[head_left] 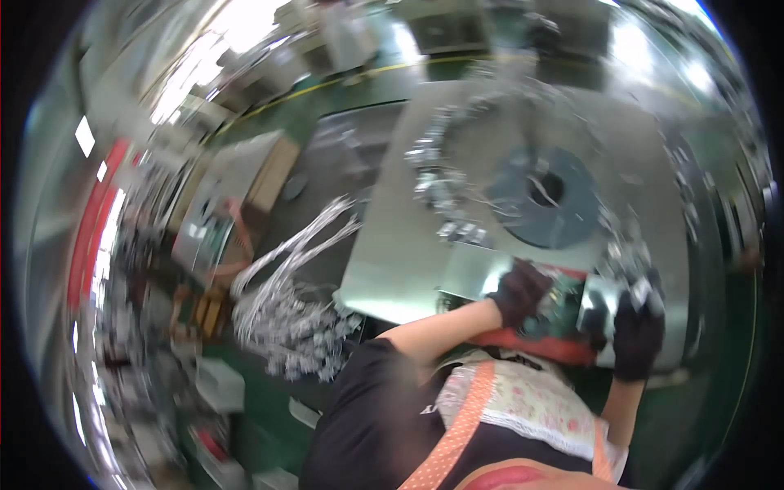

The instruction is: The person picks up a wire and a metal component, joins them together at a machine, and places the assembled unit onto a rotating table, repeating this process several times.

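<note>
My left hand, in a dark glove, hovers over the left part of a red tray. Its fingers are curled together, and what they hold, if anything, is lost in blur. Small parts lie in the tray over a greenish bottom, too smeared to name. At the tray's right, my right hand, also dark-gloved, is closed around small shiny silver pieces. More silver pieces are heaped just beyond it. A flat metal plate lies left of my left hand.
On the metal table, a grey disc with a dark central hole is partly ringed by small silver parts. Bundled pale cables hang at the left beside a box. A person stands at the far side.
</note>
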`<state>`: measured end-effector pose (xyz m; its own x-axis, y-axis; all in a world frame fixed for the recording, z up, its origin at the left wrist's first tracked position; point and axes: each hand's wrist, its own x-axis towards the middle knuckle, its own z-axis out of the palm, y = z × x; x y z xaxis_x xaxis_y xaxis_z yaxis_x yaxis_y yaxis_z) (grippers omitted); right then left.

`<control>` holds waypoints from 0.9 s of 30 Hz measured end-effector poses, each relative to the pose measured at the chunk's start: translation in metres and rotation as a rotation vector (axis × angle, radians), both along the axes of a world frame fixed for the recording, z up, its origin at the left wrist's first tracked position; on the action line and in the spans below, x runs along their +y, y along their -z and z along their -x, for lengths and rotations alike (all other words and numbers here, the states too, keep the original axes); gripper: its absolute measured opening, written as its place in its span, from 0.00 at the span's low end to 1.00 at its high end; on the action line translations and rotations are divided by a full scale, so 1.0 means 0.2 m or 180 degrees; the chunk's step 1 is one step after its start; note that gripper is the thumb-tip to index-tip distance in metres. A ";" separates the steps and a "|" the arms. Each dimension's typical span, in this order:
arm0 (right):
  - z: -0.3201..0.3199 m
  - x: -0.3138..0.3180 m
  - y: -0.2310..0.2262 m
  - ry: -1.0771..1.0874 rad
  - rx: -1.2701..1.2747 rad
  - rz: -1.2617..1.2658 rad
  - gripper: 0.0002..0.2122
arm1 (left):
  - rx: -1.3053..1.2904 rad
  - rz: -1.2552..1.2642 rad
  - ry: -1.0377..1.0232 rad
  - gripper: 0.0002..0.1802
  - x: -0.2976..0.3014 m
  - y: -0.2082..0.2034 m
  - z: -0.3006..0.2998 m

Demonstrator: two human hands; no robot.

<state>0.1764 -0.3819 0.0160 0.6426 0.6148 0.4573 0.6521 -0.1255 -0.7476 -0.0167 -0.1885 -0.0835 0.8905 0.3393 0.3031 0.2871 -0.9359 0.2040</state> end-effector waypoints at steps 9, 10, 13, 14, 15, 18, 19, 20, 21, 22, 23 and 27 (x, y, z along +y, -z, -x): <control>-0.02 -0.01 -0.09 -0.0816 0.0570 0.0562 0.25 | -0.0193 0.0017 -0.0166 0.09 -0.06 -0.15 0.07; 0.04 0.00 -0.16 -0.1065 0.1395 0.0104 0.24 | -0.0128 -0.0088 -0.0151 0.09 -0.05 -0.15 0.05; 0.01 0.05 -0.18 -0.1299 0.2660 -0.0434 0.24 | -0.0413 -0.0433 -0.0069 0.09 0.00 -0.04 0.02; -0.01 0.02 -0.17 -0.1362 0.3099 -0.0508 0.26 | -0.0969 -0.0811 -0.0069 0.10 -0.01 0.07 0.02; 0.02 0.05 -0.20 -0.1070 0.1861 0.0252 0.25 | 0.0004 -0.0553 -0.0196 0.09 -0.02 -0.01 0.03; 0.05 0.11 -0.30 -0.1816 0.3370 -0.0618 0.29 | 0.0249 0.0613 0.0007 0.24 0.02 -0.16 0.06; 0.08 0.13 -0.37 -0.2048 0.3092 -0.0587 0.31 | -0.0080 0.0458 0.0069 0.28 0.02 -0.07 0.08; 0.07 0.12 -0.37 -0.2232 0.3316 -0.0805 0.35 | -0.0331 0.0293 0.0184 0.25 0.01 -0.11 0.04; 0.09 0.12 -0.40 -0.2050 0.3311 -0.0865 0.35 | -0.0585 0.0148 0.0292 0.21 0.00 -0.15 0.01; 0.11 0.12 -0.46 -0.1933 0.3488 -0.0701 0.37 | -0.0201 -0.0047 0.0258 0.23 0.01 -0.07 0.04; 0.12 0.12 -0.50 -0.1818 0.3675 -0.0528 0.40 | 0.0168 -0.0250 0.0219 0.25 0.01 -0.01 0.08; 0.04 0.09 -0.39 -0.2810 0.3962 -0.1124 0.42 | 0.0444 0.0565 0.0221 0.30 -0.02 -0.30 0.03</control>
